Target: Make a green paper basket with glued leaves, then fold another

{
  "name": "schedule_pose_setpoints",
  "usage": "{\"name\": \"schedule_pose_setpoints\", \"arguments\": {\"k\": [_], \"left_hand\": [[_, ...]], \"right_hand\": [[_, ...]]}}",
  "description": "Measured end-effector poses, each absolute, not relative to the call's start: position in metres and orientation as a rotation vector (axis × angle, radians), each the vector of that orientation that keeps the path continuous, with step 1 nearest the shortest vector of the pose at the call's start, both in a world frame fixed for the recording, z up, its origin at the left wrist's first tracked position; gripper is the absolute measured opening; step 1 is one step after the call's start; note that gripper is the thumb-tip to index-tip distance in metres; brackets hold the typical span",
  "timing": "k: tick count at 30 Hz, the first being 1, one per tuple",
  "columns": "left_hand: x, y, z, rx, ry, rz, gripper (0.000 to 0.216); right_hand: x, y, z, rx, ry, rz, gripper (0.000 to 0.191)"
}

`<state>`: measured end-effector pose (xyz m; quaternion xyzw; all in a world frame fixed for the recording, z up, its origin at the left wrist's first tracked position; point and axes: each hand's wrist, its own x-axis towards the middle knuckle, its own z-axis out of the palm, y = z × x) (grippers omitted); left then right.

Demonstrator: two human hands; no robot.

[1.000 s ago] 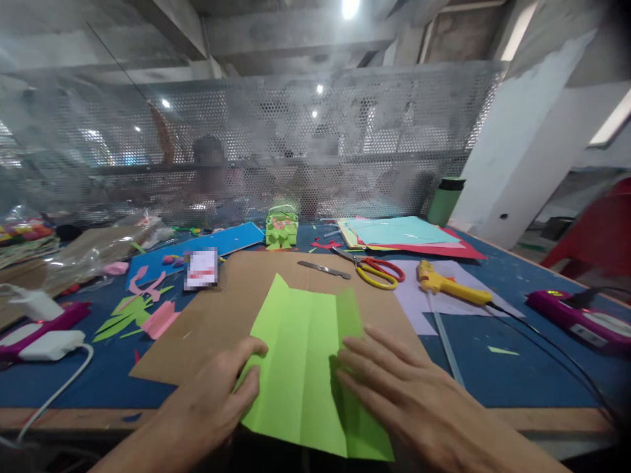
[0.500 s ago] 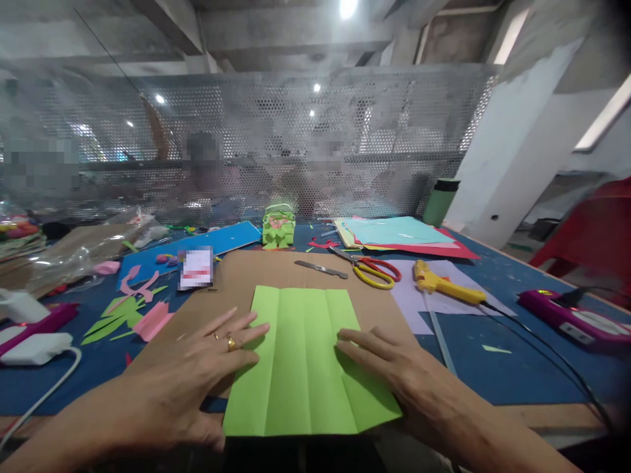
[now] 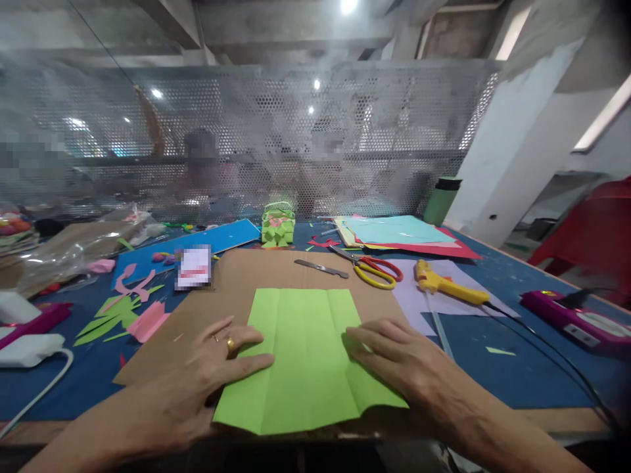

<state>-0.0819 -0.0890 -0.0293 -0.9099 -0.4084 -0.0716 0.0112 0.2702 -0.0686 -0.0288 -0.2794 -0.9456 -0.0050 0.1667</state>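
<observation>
A bright green sheet of paper [image 3: 308, 355] with several lengthwise creases lies in front of me, its near corners curling up. My left hand [image 3: 217, 361], with rings on it, is at the left edge, its fingers over the top of the sheet and its thumb hidden. At the right edge is my right hand [image 3: 394, 355], fingers close together on the sheet and thumb out of sight. The sheet is held between the two hands. Beneath it lies brown cardboard [image 3: 236, 269]. Beyond the sheet are a metal blade [image 3: 321, 268] and scissors [image 3: 374, 272] with red and yellow handles.
A yellow glue gun [image 3: 451, 287] rests on purple paper [image 3: 409, 299] at right, near a purple power strip [image 3: 574, 318]. A small green paper basket [image 3: 278, 226], stacked coloured paper [image 3: 399, 230] and a green bottle [image 3: 441, 202] stand farther back. Paper scraps [image 3: 111, 315] lie left.
My left hand has shifted, its fingers more bent and its thumb now hidden. My right hand has slid slightly right. The sheet's near corners have spread a little and its creases look flatter.
</observation>
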Motion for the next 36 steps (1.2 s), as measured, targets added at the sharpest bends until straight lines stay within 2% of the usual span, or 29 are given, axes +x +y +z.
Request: {"name": "schedule_pose_setpoints", "arguments": {"k": [2,4,6,9,15,21,24,25,27,28,29,31,33,36], "left_hand": [[-0.079,-0.085,-0.038,-2.848,-1.271,-0.307,0.049],[-0.077,-0.081,-0.043,-2.863,-1.313,-0.412,0.052],[-0.073,-0.078,-0.041,-2.885,-1.429,-0.504,0.049],[-0.065,-0.075,-0.027,-2.866,-1.698,-0.661,0.032],[-0.051,-0.055,-0.010,-2.673,-2.348,-0.865,0.040],[-0.049,-0.021,-0.027,-2.586,-2.400,-0.993,0.032],[-0.045,-0.018,-0.025,-2.608,-2.361,-0.939,0.025],[-0.043,-0.018,-0.024,-2.586,-2.369,-0.939,0.025],[-0.040,-0.020,-0.022,-2.517,-2.413,-0.975,0.034],[-0.039,-0.021,-0.022,-2.486,-2.431,-1.001,0.043],[-0.039,-0.021,-0.023,-2.466,-2.437,-1.016,0.051],[-0.039,-0.022,-0.029,-2.457,-2.415,-0.981,0.064],[-0.041,-0.024,-0.036,-2.476,-2.336,-0.883,0.068],[-0.044,-0.028,-0.043,-2.533,-2.159,-0.705,0.053]], "right_hand": [[0.271,-0.069,-0.028,-0.741,-2.686,0.015,0.050],[0.269,-0.068,-0.024,-0.731,-2.699,0.120,0.060],[0.266,-0.067,-0.018,-0.739,-2.713,0.246,0.052],[0.261,-0.062,-0.013,-0.818,-2.659,0.376,0.023],[0.257,-0.035,-0.027,-1.087,-2.288,0.603,0.025],[0.254,0.003,-0.044,-1.466,-2.127,0.320,0.025],[0.252,0.007,-0.050,-1.512,-2.129,0.244,0.009],[0.252,0.006,-0.051,-1.530,-2.134,0.218,0.019],[0.250,0.002,-0.054,-1.587,-2.164,0.148,0.054],[0.249,-0.001,-0.054,-1.608,-2.196,0.111,0.062],[0.248,-0.004,-0.055,-1.617,-2.238,0.077,0.063],[0.248,-0.008,-0.056,-1.596,-2.316,0.040,0.049],[0.247,-0.011,-0.056,-1.546,-2.365,0.039,0.034],[0.248,-0.012,-0.055,-1.504,-2.388,0.060,0.027]]}}
